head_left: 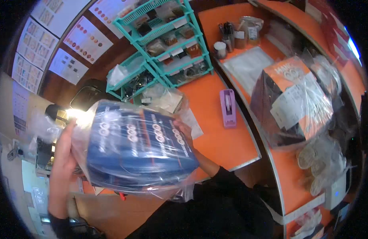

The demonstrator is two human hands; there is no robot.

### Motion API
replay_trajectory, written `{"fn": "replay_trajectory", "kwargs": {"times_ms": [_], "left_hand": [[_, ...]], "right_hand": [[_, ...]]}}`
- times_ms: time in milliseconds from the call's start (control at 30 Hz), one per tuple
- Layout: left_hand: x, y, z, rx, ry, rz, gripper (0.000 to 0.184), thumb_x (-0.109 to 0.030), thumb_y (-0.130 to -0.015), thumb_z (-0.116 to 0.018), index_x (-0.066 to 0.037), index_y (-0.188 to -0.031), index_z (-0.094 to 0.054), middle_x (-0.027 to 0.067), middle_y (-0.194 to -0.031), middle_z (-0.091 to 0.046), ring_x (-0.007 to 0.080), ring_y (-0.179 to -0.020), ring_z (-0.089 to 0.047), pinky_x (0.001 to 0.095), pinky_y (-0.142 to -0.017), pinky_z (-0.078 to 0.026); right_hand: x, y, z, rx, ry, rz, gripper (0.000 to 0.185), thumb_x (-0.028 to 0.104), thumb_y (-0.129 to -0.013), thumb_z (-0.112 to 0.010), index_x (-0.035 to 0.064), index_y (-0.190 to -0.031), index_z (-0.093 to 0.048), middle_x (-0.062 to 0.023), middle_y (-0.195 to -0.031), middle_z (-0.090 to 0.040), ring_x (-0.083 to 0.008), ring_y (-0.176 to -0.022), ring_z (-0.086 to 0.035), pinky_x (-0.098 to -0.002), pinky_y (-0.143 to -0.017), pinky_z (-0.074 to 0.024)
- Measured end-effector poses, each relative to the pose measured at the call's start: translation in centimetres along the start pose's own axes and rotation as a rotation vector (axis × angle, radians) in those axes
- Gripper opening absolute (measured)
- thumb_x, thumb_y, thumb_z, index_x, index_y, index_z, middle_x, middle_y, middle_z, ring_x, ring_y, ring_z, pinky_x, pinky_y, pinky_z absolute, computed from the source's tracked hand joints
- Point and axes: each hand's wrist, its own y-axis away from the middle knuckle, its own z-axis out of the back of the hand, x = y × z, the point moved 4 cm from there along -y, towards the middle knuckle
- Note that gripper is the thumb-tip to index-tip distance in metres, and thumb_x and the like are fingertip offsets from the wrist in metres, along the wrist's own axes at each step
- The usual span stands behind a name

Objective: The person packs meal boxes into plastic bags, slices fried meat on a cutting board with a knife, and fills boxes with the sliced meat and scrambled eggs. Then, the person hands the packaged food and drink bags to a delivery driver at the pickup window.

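You are holding the bagged blue package left of the purple tape dispenser, your right hand grasping the side nearer that dispenser, your left hand gripping the opposite side.

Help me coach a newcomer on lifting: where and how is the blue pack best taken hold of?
Likely by its opposite sides, coming from left and right, where the left grip and right grip are: the blue pack is broad, and its clear plastic spreads loosely past the lower edge, so pressing inward looks surer than pinching plastic.
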Motion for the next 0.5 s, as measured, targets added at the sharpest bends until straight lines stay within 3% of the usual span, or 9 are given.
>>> {"fn": "replay_trajectory", "kwargs": {"times_ms": [33, 67, 100, 133, 167, 200, 300, 400, 500], "left_hand": [[-0.5, -0.3, 1.2, -0.113, -0.296, 0.141, 0.036, -0.031, -0.094, -0.050, -0.001, -0.111, -0.058, 0.0166, -0.111, -0.061, 0.0270, -0.103, -0.058, 0.0373, -0.089, -0.044], [-0.5, -0.8, 2.3, -0.123, -0.290, 0.145, 0.036, -0.031, -0.094, -0.050, -0.001, -0.111, -0.058, 0.0166, -0.111, -0.061, 0.0270, -0.103, -0.058, 0.0373, -0.089, -0.044], [-1.4, -1.2, 2.7, -0.060, -0.774, -0.118, 0.034, -0.028, -0.092, -0.051, 0.001, -0.107, -0.058, 0.0198, -0.107, -0.059, 0.0310, -0.099, -0.057, 0.0393, -0.085, -0.044], [-1.5, -0.9, 2.3, 0.012, -1.250, -0.384, 0.031, -0.025, -0.090, -0.051, 0.003, -0.103, -0.058, 0.0231, -0.103, -0.057, 0.0351, -0.095, -0.056, 0.0413, -0.082, -0.044], [-2.0, 1.2, 1.0, -0.202, -1.318, -0.396, 0.026, -0.018, -0.084, -0.055, 0.003, -0.098, -0.058, 0.0253, -0.092, -0.053, 0.0406, -0.086, -0.050, 0.0450, -0.079, -0.041], [0.2, 1.0, 2.8, -0.203, -1.317, -0.385, 0.026, -0.018, -0.084, -0.055, 0.003, -0.098, -0.058, 0.0253, -0.092, -0.053, 0.0406, -0.086, -0.050, 0.0450, -0.079, -0.041], [4.7, 1.2, 4.0, -0.106, -1.763, -0.920, 0.033, -0.024, -0.080, -0.063, 0.001, -0.101, -0.058, 0.0228, -0.087, -0.050, 0.0396, -0.087, -0.048, 0.0465, -0.080, -0.039], [4.9, 3.4, -0.9, 0.079, -1.379, -0.535, 0.043, -0.029, -0.072, -0.071, -0.001, -0.102, -0.060, 0.0235, -0.092, -0.050, 0.0393, -0.093, -0.047, 0.0483, -0.082, -0.037], [7.1, 2.7, -3.3, 0.093, -1.130, -0.597, 0.048, -0.031, -0.067, -0.074, -0.002, -0.103, -0.061, 0.0212, -0.088, -0.054, 0.0370, -0.086, -0.051, 0.0474, -0.078, -0.039]], "right_hand": [[1.6, -1.4, -0.1, -0.015, 0.068, 0.123, 0.076, 0.021, -0.077, -0.073, 0.0064, -0.139, -0.031, -0.0146, -0.131, -0.049, -0.0332, -0.121, -0.047, -0.0460, -0.103, -0.0351], [3.2, -2.3, 0.1, 0.127, 0.044, -0.077, 0.083, 0.027, -0.074, -0.076, 0.0065, -0.140, -0.030, -0.0147, -0.129, -0.049, -0.0333, -0.121, -0.047, -0.0457, -0.104, -0.0344], [3.0, -1.2, -0.3, 0.142, 0.041, -0.072, 0.083, 0.027, -0.074, -0.076, 0.0065, -0.140, -0.030, -0.0147, -0.129, -0.049, -0.0333, -0.121, -0.047, -0.0457, -0.104, -0.0344], [1.8, 1.0, -1.3, 0.211, -0.297, -0.316, 0.091, 0.038, -0.068, -0.079, 0.0059, -0.139, -0.032, -0.0142, -0.130, -0.048, -0.0306, -0.124, -0.044, -0.0443, -0.105, -0.0340], [1.8, 1.1, -2.3, 0.270, -0.634, -0.566, 0.100, 0.048, -0.061, -0.081, 0.0053, -0.138, -0.034, -0.0137, -0.131, -0.046, -0.0278, -0.126, -0.040, -0.0428, -0.105, -0.0335], [1.9, 1.0, -2.5, 0.229, -0.753, -0.701, 0.087, 0.053, -0.071, -0.072, 0.0059, -0.136, -0.038, -0.0145, -0.129, -0.048, -0.0220, -0.122, -0.045, -0.0422, -0.105, -0.0336], [-0.1, 0.2, -2.5, 0.239, -1.038, -1.399, 0.065, 0.054, -0.084, -0.057, 0.0087, -0.129, -0.046, -0.0124, -0.104, -0.061, -0.0171, -0.095, -0.060, -0.0372, -0.085, -0.0483], [-8.2, 1.5, 1.6, 0.794, -0.820, -1.542, 0.052, 0.052, -0.089, -0.048, 0.0106, -0.120, -0.052, -0.0068, -0.082, -0.062, -0.0145, -0.071, -0.059, -0.0320, -0.063, -0.0475], [-14.0, -9.1, 10.5, 0.472, 0.119, -1.239, 0.030, 0.034, -0.092, -0.048, 0.0100, -0.085, -0.065, -0.0066, -0.062, -0.059, -0.0179, -0.052, -0.056, -0.0344, -0.045, -0.0419]]}}
